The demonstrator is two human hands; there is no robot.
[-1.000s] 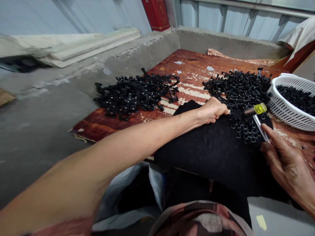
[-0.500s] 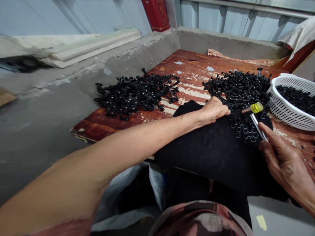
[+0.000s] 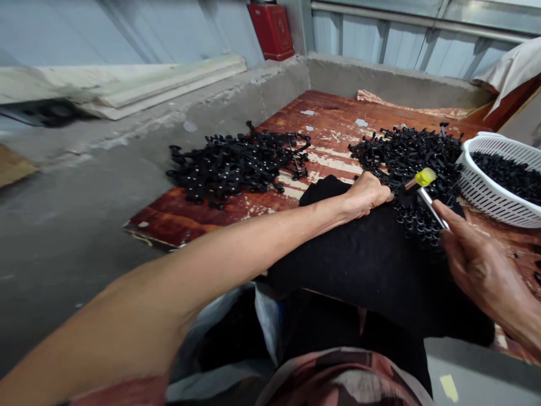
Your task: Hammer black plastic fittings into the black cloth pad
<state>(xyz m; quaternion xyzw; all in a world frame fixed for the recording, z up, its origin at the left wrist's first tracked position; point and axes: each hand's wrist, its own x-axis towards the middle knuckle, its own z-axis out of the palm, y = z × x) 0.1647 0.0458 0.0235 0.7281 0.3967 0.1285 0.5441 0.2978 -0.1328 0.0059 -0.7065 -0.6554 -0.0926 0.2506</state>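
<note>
My right hand [image 3: 477, 254] is wrapped round the metal handle of a small mallet [image 3: 431, 207] with a yellow, see-through face on its head. The mallet head is over the near side of a pile of black plastic parts, close to my left hand [image 3: 368, 195]. My left hand is closed at the edge of the black cloth [image 3: 359, 265]; its fingertips pinch something too small and hidden to name. Just right of it, several round black parts [image 3: 420, 223] lie in rows on the cloth.
A loose pile of black plastic parts [image 3: 416, 149] lies behind my hands, and another pile [image 3: 236, 166] lies to the left. At the right stands a white slotted basket [image 3: 482, 192] holding more black parts. The worn red-brown tabletop [image 3: 156, 217] meets a grey concrete ledge [image 3: 105, 186].
My right hand has moved the mallet a little to the left, toward my left hand. My left hand keeps its place on the cloth, and the view has shifted slightly.
</note>
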